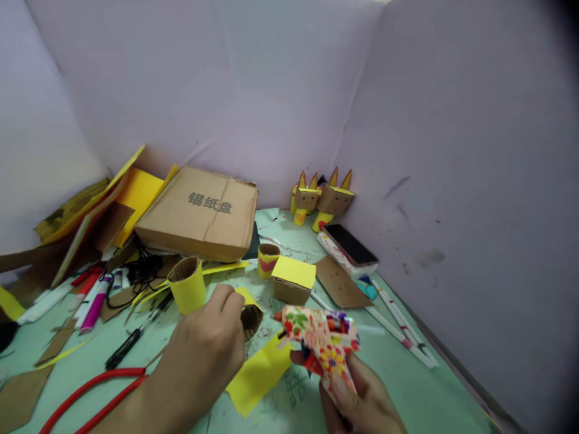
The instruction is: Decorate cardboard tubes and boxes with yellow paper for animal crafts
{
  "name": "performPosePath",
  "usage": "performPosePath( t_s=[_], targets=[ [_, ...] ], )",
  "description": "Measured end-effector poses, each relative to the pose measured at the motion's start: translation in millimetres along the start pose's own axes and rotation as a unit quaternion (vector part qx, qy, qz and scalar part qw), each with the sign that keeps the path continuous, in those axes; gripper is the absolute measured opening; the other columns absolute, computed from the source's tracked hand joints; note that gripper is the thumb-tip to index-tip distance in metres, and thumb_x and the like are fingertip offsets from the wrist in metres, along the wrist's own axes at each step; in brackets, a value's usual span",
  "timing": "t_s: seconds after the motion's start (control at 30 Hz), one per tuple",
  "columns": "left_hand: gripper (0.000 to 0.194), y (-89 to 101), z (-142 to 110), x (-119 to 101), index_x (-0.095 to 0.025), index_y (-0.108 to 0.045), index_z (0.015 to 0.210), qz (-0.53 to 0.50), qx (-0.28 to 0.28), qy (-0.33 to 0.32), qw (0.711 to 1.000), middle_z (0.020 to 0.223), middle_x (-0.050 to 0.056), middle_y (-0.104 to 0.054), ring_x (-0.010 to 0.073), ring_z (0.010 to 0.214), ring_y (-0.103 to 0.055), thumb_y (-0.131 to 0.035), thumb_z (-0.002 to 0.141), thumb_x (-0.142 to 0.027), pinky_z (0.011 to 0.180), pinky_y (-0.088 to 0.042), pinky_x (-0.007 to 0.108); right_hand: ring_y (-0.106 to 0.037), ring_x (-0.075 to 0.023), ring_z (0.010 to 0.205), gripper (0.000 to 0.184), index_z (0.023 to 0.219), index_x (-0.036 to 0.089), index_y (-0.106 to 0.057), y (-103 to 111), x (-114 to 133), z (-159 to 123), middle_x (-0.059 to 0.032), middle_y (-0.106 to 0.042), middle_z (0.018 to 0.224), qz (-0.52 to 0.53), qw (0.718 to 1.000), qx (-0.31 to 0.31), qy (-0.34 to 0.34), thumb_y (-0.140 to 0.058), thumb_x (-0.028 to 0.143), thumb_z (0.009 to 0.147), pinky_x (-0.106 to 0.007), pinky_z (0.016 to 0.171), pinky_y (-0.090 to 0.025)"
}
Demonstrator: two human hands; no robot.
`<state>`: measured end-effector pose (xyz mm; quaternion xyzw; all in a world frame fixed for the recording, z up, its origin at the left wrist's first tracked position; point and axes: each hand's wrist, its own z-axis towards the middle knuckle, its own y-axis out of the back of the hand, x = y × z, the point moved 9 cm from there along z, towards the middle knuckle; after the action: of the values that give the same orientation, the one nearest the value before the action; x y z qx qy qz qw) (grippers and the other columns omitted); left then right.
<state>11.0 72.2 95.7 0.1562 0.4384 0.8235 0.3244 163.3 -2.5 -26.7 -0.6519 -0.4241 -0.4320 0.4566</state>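
Observation:
My right hand (362, 395) is closed round the handle of a flower-patterned hot glue gun (316, 331), its nozzle pointing left. Facing it, my left hand (210, 337) is closed on a small cardboard tube (251, 318) partly covered in yellow paper; the tube's open end faces the nozzle, with a gap between them. A loose yellow paper piece (260, 374) lies below the tube. Just beyond the glue gun rests a small cardboard box (294, 280) with a yellow top. Two yellow-wrapped tubes, a larger one (187, 284) and a smaller one (268, 260), stand upright behind my left hand.
A big cardboard box (199, 211) and yellow sheets (138, 199) fill the back left. Markers (94, 304), a black-handled cutter (136, 337) and red-handled pliers (104, 386) lie at left. Horned cardboard figures (332, 202), a phone (350, 244) and white sticks (402, 325) are at right.

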Motion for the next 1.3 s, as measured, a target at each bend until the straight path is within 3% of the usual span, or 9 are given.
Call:
performPosePath(
  t_s=[0.07, 0.17, 0.37, 0.63, 0.77, 0.9, 1.1, 1.3],
  targets=[
    [0.021, 1.5, 2, 0, -0.017, -0.051, 0.070, -0.004, -0.008, -0.001, 1.000, 0.066, 0.002, -0.051, 0.0150, 0.053, -0.056, -0.034, 0.077, -0.006, 0.050, -0.043, 0.027, -0.019, -0.0026, 0.027, 0.051, 0.092, 0.012, -0.067, -10, 1, 6, 0.0096, -0.033, 0.032, 0.081, 0.995, 0.056, -0.029, -0.061, 0.058, 0.071, -0.016, 0.032, -0.019],
    [0.022, 0.6, 3, 1, -0.017, -0.052, 0.069, -0.005, -0.006, -0.008, 1.000, 0.064, 0.002, -0.050, 0.0149, 0.052, -0.056, -0.034, 0.077, -0.007, 0.050, -0.043, 0.027, -0.019, -0.0023, 0.027, 0.044, 0.088, 0.011, -0.067, -12, 2, 11, 0.0098, -0.032, 0.033, 0.160, 0.983, 0.080, -0.050, -0.059, 0.052, 0.075, -0.015, 0.032, -0.021],
    [0.021, -1.0, 3, 2, -0.017, -0.052, 0.068, -0.009, 0.002, -0.008, 1.000, 0.065, 0.003, -0.051, 0.0151, 0.054, -0.055, -0.035, 0.076, -0.008, 0.049, -0.042, 0.026, -0.018, -0.0025, 0.028, 0.037, 0.081, 0.012, -0.064, -4, -8, 13, 0.0093, -0.034, 0.033, 0.190, 0.977, 0.061, -0.072, -0.058, 0.048, 0.079, -0.014, 0.030, -0.019],
    [0.021, -23.2, 3, 12, -0.019, -0.051, 0.066, -0.038, 0.099, 0.055, 0.993, 0.069, 0.003, -0.053, 0.0149, 0.059, -0.055, -0.034, 0.076, -0.010, 0.057, -0.042, 0.026, -0.021, -0.0019, 0.031, 0.032, 0.064, 0.018, -0.047, 11, -3, 19, 0.0094, -0.036, 0.039, 0.170, 0.985, 0.012, -0.036, -0.066, 0.042, 0.074, -0.013, 0.031, -0.019],
    [0.020, -39.6, 2, 24, -0.019, -0.050, 0.069, -0.046, 0.147, 0.092, 0.984, 0.072, 0.004, -0.054, 0.0163, 0.062, -0.056, -0.033, 0.077, -0.012, 0.058, -0.041, 0.027, -0.022, -0.0020, 0.034, 0.034, 0.064, 0.018, -0.044, 40, 11, 19, 0.0109, -0.035, 0.040, 0.120, 0.991, -0.058, 0.019, -0.071, 0.040, 0.071, -0.013, 0.032, -0.019],
    [0.021, -52.3, 1, 31, -0.019, -0.051, 0.074, -0.058, 0.168, 0.102, 0.979, 0.076, 0.004, -0.056, 0.0171, 0.064, -0.058, -0.031, 0.080, -0.015, 0.059, -0.041, 0.029, -0.023, -0.0021, 0.032, 0.038, 0.060, 0.020, -0.040, 88, 40, 27, 0.0117, -0.033, 0.038, 0.054, 0.985, -0.155, 0.058, -0.073, 0.039, 0.066, -0.014, 0.031, -0.018],
    [0.023, -51.4, 0, 33, -0.020, -0.052, 0.074, -0.073, 0.111, 0.076, 0.988, 0.071, 0.003, -0.057, 0.0174, 0.058, -0.058, -0.030, 0.082, -0.017, 0.054, -0.041, 0.030, -0.029, -0.0031, 0.033, 0.033, 0.064, 0.020, -0.045, 160, 106, 47, 0.0118, -0.039, 0.041, -0.040, 0.947, -0.281, 0.153, -0.076, 0.028, 0.057, -0.015, 0.032, -0.021],
    [0.020, -52.0, -3, 36, -0.021, -0.052, 0.074, -0.084, 0.105, 0.062, 0.989, 0.071, 0.002, -0.056, 0.0189, 0.059, -0.059, -0.033, 0.081, -0.020, 0.053, -0.043, 0.031, -0.035, -0.0041, 0.035, 0.023, 0.064, 0.018, -0.052, 180, 115, 38, 0.0099, -0.045, 0.042, -0.107, 0.922, -0.336, 0.158, -0.074, 0.021, 0.058, -0.015, 0.033, -0.023]
  ],
)
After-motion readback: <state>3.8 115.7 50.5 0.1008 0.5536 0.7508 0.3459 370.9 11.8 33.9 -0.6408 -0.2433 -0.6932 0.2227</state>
